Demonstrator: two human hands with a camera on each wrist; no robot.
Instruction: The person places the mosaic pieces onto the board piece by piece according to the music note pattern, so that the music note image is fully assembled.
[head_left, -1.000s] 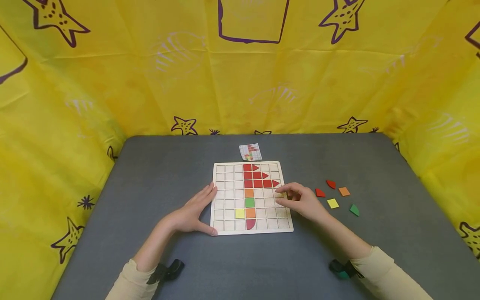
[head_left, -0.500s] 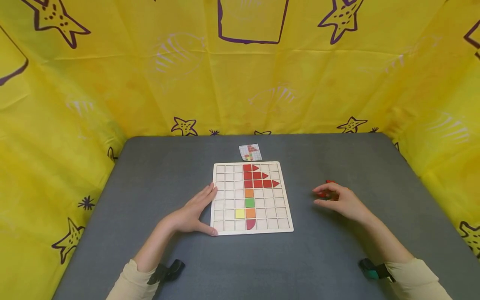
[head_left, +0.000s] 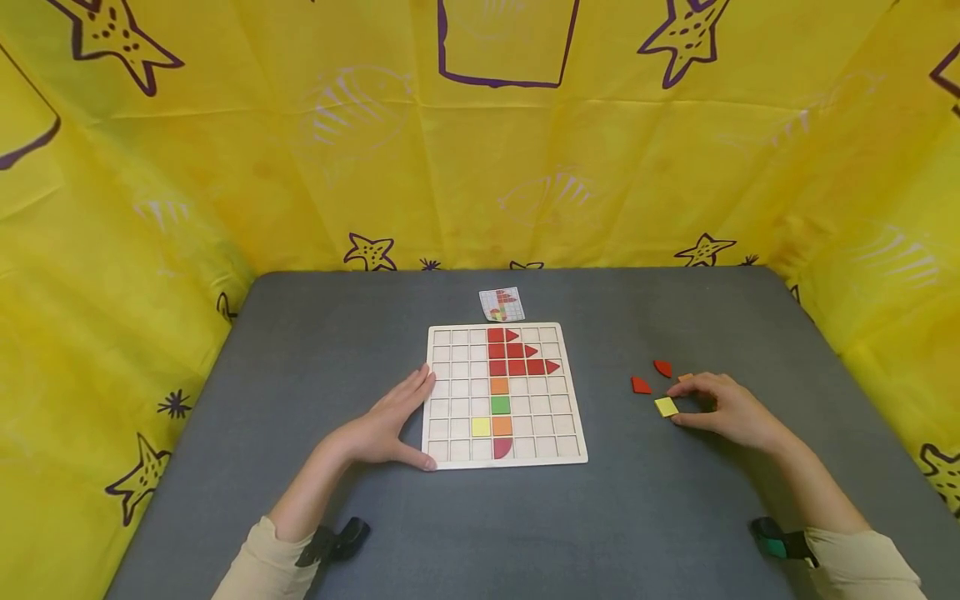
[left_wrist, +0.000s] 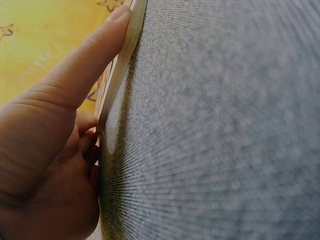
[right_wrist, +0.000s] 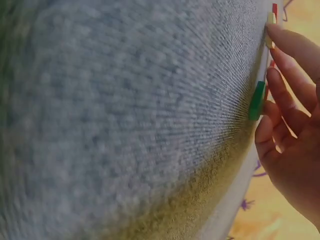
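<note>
A pale wooden grid board (head_left: 457, 358) lies on the table, with red, orange, green and yellow tiles set in its squares. My left hand (head_left: 386, 425) rests against the board's left edge, fingers straight and spread, thumb at the near corner; the left wrist view shows the thumb (left_wrist: 95, 55) along the board's side. Right of the board, my right hand (head_left: 738, 412) pinches a loose yellow square tile (head_left: 665, 407) at its edges between thumb and index finger. A green tile (right_wrist: 257, 101) shows by its other fingers in the right wrist view; in the head view it is hidden.
Two red quarter-round tiles (head_left: 641, 385) lie just beyond the right hand. An orange tile (head_left: 686, 377) is mostly covered by its fingers. Behind the board is a small printed pattern card (head_left: 502, 304). A yellow cloth (head_left: 480, 183) surrounds the grey table (head_left: 337, 333).
My right hand has moved right, off the board's right side and over to the loose tiles, where it now has the yellow square tile. The left hand and board have not moved.
</note>
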